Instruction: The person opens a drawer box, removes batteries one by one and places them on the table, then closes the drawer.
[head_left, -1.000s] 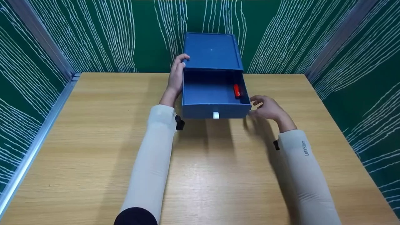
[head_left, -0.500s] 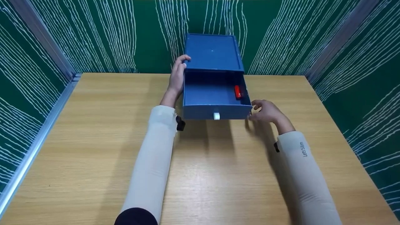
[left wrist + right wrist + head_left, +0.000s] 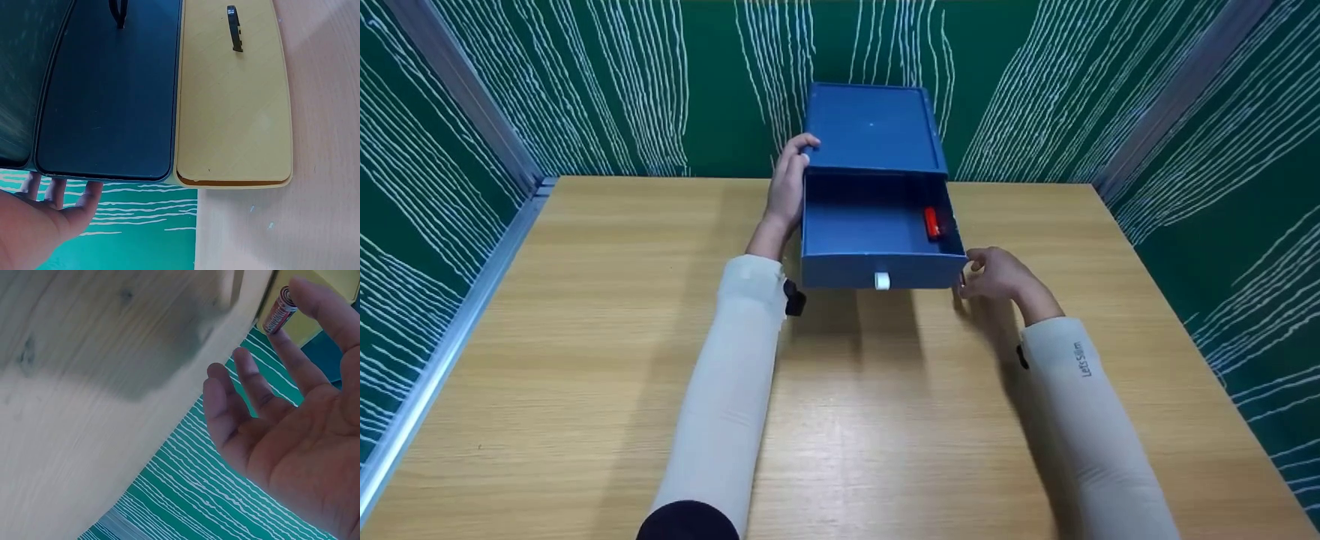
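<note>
A blue drawer cabinet [image 3: 877,124] stands at the back of the table, its blue drawer [image 3: 859,225] pulled out. My left hand [image 3: 787,180] rests against the cabinet's left side, fingertips over the top edge. In the left wrist view, several fingers [image 3: 56,194] touch its side beside a dark blue drawer front [image 3: 109,95]. Beside the drawer's front right corner, my right hand [image 3: 1001,274] pinches a red battery [image 3: 280,310] between thumb and forefinger, the other fingers bent. A small red cylinder [image 3: 932,223] lies inside the drawer along its right wall.
The left wrist view shows a yellow drawer front [image 3: 236,101] with a dark handle [image 3: 234,28]. A white pull [image 3: 883,280] sits on the open drawer's front. Green walls with white lines [image 3: 735,90] enclose the wooden table [image 3: 607,315] behind and at both sides.
My right hand has moved slightly down and toward me, beside the drawer's front right corner. My left hand keeps its place on the cabinet, and the drawer stays open.
</note>
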Motion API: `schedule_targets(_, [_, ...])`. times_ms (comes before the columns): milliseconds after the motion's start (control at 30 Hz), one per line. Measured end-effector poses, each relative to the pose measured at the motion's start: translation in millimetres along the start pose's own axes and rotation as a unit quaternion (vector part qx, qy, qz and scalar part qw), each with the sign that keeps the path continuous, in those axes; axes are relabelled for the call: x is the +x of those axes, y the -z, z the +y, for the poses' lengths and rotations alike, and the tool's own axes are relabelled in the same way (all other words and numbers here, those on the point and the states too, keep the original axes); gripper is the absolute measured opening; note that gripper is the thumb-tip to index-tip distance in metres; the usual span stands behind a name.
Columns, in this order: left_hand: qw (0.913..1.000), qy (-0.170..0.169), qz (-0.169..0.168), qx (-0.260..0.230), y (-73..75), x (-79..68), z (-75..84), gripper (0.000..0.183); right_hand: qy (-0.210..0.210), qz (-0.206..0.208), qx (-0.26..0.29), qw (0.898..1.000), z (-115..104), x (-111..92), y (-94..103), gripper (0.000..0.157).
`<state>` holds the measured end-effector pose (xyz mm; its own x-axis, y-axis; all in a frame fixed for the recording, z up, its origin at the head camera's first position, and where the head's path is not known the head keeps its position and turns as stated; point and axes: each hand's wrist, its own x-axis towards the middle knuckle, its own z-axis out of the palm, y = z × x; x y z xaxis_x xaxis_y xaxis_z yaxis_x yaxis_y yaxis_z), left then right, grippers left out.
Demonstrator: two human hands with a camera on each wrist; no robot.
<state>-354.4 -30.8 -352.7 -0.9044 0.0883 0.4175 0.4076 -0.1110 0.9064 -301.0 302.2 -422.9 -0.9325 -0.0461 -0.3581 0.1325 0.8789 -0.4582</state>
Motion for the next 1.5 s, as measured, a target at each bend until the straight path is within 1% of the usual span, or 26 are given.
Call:
schedule_targets(67, [1.0, -0.002, -0.002, 0.0, 0.2, -0.3, -1.0, 0.031, -0.003, 0.0, -0.003, 1.0, 0, 0, -1.5, 0.067])
schedule_targets(167, [1.0, -0.002, -0.006, 0.008, -1.5, -5.3, 8.0, 0.032, -0.008, -0.001, -0.006, 1.0, 1, 2, -3.6, 0.065])
schedule_targets(267, [0.9999, 0.0, -0.006, 0.015, -2.3, -7.8, 11.3, 0.032, -0.009, -0.003, -0.009, 1.0, 2, 3, -5.4, 0.064])
schedule_targets(400, [0.9999, 0.006, -0.004, 0.011, -2.3, -9.1, 11.2, 0.031, -0.008, -0.009, -0.019, 1.0, 4, 5, -8.1, 0.063])
schedule_targets(533, [0.9999, 0.004, -0.005, 0.009, -2.1, -9.0, 9.7, 0.032, -0.006, -0.017, -0.022, 1.0, 7, 5, -10.9, 0.058])
schedule_targets(767, [1.0, 0.004, -0.001, 0.005, -3.3, -7.9, 11.0, 0.033, -0.017, 0.0, -0.017, 1.0, 10, 4, -14.3, 0.057])
schedule_targets(967, [1.0, 0.0, -0.001, 0.003, -3.1, -7.6, 12.1, 0.033, -0.026, -0.005, -0.021, 0.999, 9, 6, -14.6, 0.05])
schedule_targets(1100, [1.0, -0.002, -0.005, 0.004, -1.5, -4.9, 8.0, 0.033, -0.024, 0.003, -0.034, 0.999, 9, 9, -14.3, 0.053])
schedule_targets(1333, [1.0, -0.008, -0.003, 0.005, 1.3, 4.6, -8.8, 0.031, -0.01, 0.014, -0.047, 0.999, 9, 9, -14.1, 0.055])
schedule_targets(1433, [0.9999, -0.008, 0.0, 0.008, 1.5, 5.9, -10.8, 0.031, -0.014, 0.011, -0.034, 0.999, 9, 7, -13.5, 0.058])
schedule_targets(1500, [1.0, -0.006, -0.001, 0.002, 1.9, 5.5, -10.0, 0.03, -0.022, 0.004, -0.021, 1.0, 8, 6, -12.7, 0.063])
